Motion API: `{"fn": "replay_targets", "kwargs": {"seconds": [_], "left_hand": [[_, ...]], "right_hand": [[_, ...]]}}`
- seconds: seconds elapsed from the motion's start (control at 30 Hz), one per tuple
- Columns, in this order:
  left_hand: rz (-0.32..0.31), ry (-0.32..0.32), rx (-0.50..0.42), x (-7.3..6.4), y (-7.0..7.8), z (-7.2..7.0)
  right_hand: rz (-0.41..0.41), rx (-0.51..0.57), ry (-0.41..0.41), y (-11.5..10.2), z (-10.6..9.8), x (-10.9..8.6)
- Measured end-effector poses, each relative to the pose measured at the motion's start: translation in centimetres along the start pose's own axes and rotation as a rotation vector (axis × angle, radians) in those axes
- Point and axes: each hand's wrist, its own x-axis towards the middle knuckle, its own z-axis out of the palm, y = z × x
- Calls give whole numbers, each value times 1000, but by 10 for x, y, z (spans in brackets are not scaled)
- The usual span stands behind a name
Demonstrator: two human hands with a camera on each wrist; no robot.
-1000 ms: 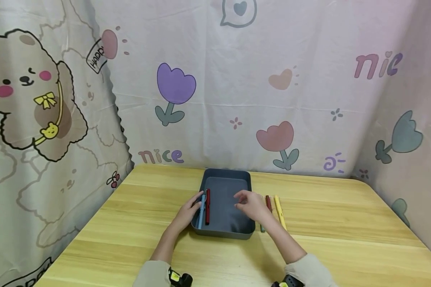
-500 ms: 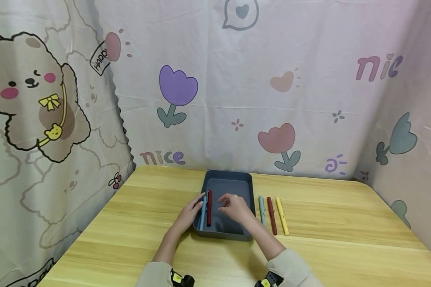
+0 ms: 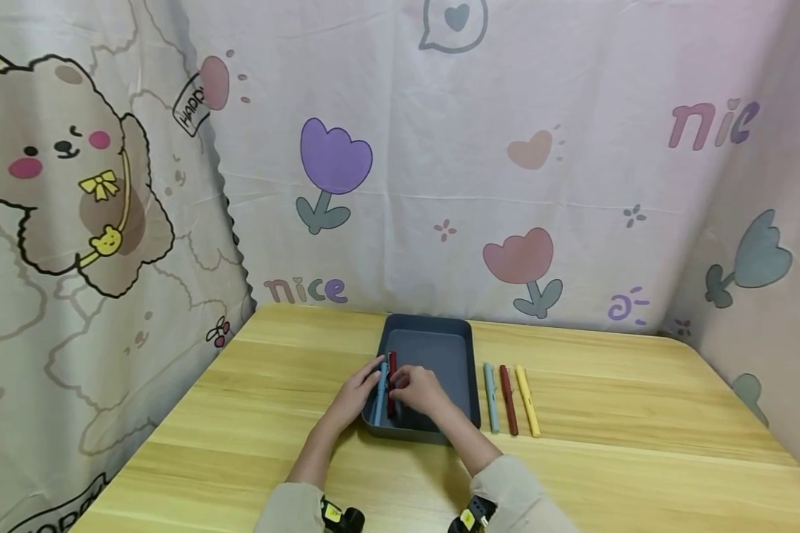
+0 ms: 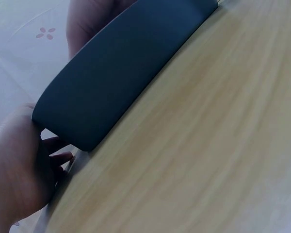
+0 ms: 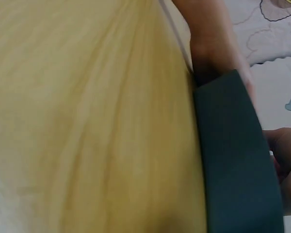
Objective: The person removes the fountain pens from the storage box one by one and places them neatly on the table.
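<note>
A dark grey tray [image 3: 438,352] stands on the table, with a blue pen [image 3: 379,400] and a red pen [image 3: 392,361] side by side along its left part. My left hand [image 3: 353,397] holds the tray's left wall, thumb over the rim near the blue pen; in the left wrist view its fingers curl at the tray's outer side. Inside the tray my right hand [image 3: 421,391] has thumb and fingers on the red pen, seeming to pinch it, and covers part of it. From the right wrist, the tray's wall [image 5: 237,160] hides most of that grip.
Right of the tray, a light blue pen [image 3: 491,398], a second red pen [image 3: 509,400] and a yellow pen [image 3: 528,400] lie in a row on the wooden table [image 3: 627,414]. A printed curtain [image 3: 413,148] hangs behind the table's back edge.
My right hand has moved left, from the tray's right side across to the red pen inside it. The left hand has stayed on the tray's left wall.
</note>
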Motion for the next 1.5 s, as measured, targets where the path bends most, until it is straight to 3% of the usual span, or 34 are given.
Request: {"fn": "replay_targets", "kwargs": {"seconds": [0.43, 0.83, 1.03, 1.3, 1.5], "left_hand": [[35, 4, 9, 2, 2, 3], [4, 5, 0, 0, 0, 1], [11, 7, 0, 0, -1, 2], [27, 8, 9, 1, -2, 2], [4, 14, 21, 0, -1, 2]], "right_hand": [[-19, -62, 50, 10, 4, 0], [-34, -181, 61, 10, 12, 2], [-7, -184, 49, 7, 9, -2], [49, -57, -13, 6, -3, -5], [123, 208, -72, 13, -8, -7]]}}
